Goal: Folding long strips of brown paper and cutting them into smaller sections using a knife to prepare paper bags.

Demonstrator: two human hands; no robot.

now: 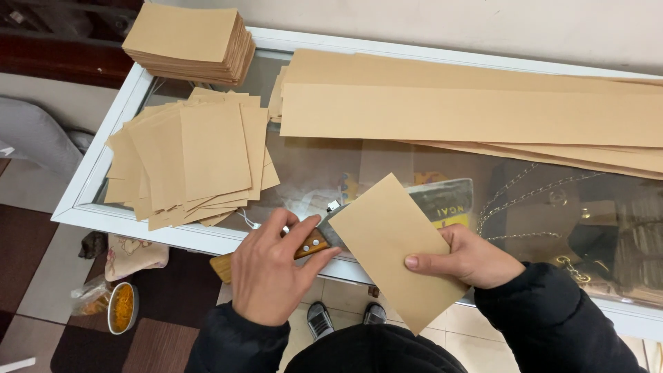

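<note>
My left hand point(271, 266) grips a knife point(314, 243) by its wooden handle, and the blade runs under a folded piece of tan paper point(392, 249). My right hand point(466, 257) holds that tan paper piece by its right edge, thumb on top, over the front rim of the glass counter. Both hands wear dark sleeves. The blade's tip is hidden by the paper.
A white-framed glass counter point(97, 166) carries a loose pile of cut tan sheets point(197, 162), a neat stack point(190, 41) at the back left, and long tan strips point(469, 114) across the back. A bowl point(123, 307) and bags lie on the floor at left.
</note>
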